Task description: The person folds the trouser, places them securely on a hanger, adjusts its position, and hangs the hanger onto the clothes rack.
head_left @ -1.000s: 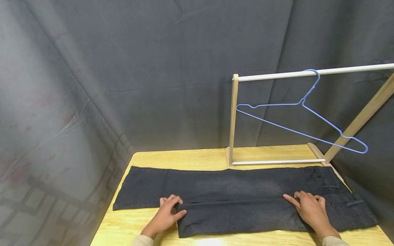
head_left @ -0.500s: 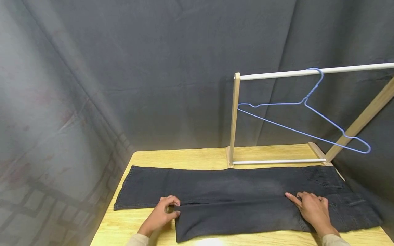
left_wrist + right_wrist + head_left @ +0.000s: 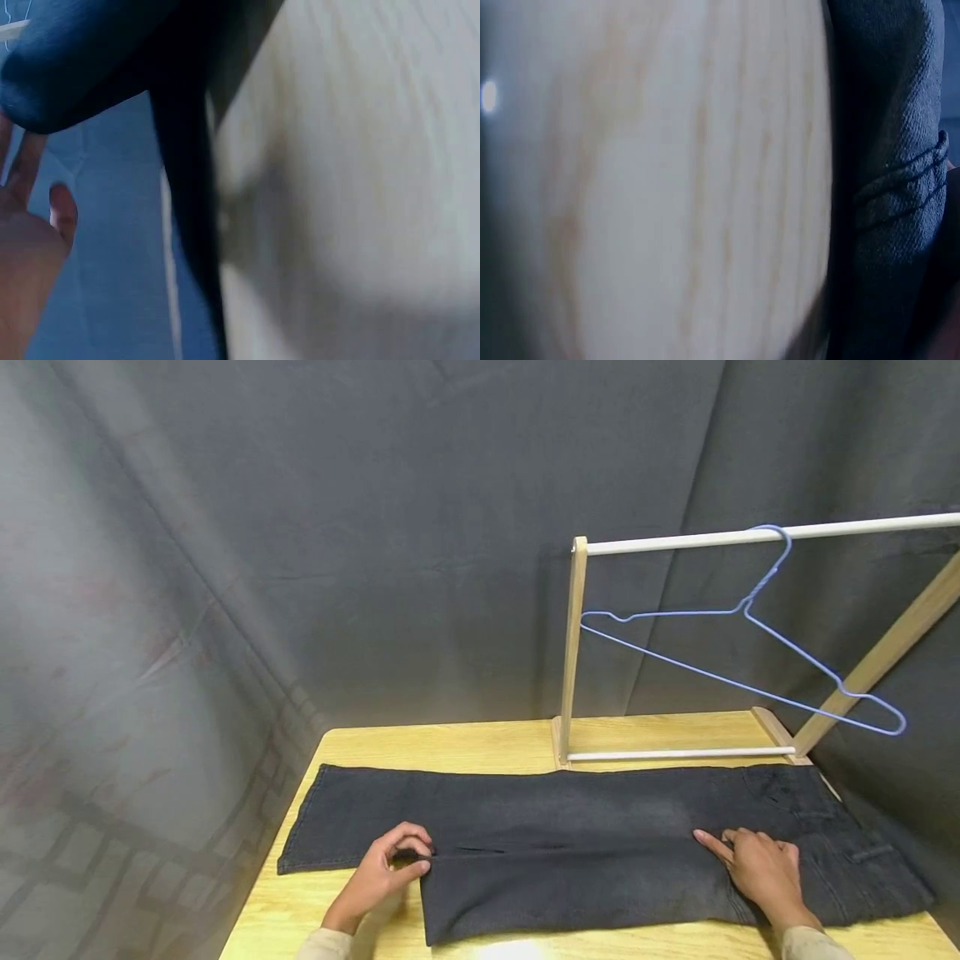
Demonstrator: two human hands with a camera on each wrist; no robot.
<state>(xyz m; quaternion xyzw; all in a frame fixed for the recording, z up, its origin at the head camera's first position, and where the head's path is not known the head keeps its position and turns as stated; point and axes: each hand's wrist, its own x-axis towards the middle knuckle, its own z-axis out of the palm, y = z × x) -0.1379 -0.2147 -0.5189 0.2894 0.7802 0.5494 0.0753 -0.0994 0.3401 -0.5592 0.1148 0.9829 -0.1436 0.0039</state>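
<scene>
A pair of black jeans (image 3: 525, 806) lies lengthwise across the wooden table, waist to the right. Its near leg (image 3: 562, 893) ends farther right than the far leg, with a narrow dark gap between them toward the left. At the near leg's left end, my left hand (image 3: 375, 877) pinches the upper corner between thumb and fingers. Dark cloth (image 3: 82, 52) rises over that hand's fingertips in the left wrist view. My right hand (image 3: 761, 872) rests on the jeans near the hip, fingers spread. Mostly table and a stitched seam (image 3: 904, 180) show in the right wrist view.
Behind the jeans stands a wooden rack with a white top rail (image 3: 675, 542) and a lower rail (image 3: 682, 754). A blue wire hanger (image 3: 742, 606) hangs from the top rail. Grey curtains (image 3: 420, 568) surround the table (image 3: 435, 749).
My left hand has shifted left, drawing the near leg's end slightly left, and its thumb and fingers have come together at the corner. The right hand stays nearly where it was.
</scene>
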